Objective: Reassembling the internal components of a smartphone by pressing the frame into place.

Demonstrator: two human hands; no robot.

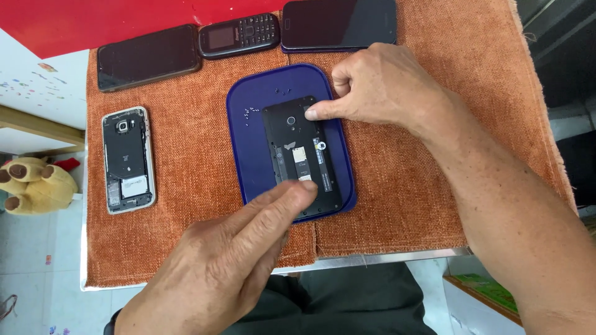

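Resting back-up on a dark blue tray (248,118), the opened black phone (302,156) lies between both hands on the orange cloth (186,161) covering the desk (372,259). Left hand (230,267): grip open, fingers flat, tips pressing the phone's lower edge, nothing held. Right hand (379,84): grip loosely curled, closed on nothing, one fingertip touching the phone's top right corner; tiny screws (251,113) scattered on the tray just left of the phone.
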